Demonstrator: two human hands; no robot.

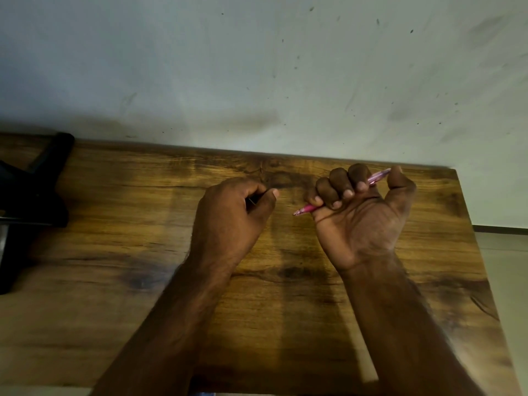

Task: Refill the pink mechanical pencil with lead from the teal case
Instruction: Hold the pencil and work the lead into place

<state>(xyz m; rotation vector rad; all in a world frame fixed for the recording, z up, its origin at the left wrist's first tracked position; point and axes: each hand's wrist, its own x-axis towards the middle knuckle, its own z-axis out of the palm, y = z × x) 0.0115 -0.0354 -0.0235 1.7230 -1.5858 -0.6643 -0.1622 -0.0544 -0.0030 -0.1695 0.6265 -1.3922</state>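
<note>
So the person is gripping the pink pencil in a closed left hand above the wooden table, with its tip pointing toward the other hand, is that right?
Not quite: the head view shows the pink pencil gripped in the closed right hand, not the left. The rest holds: it is above the wooden table, its tip pointing toward the left hand.

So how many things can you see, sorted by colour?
Pink: 1, the pencil held in the right hand.
Black: 1, a stand at the table's left end.
Brown: 1, the wooden table.
Total: 3. The closed left hand may hide something small.
</note>
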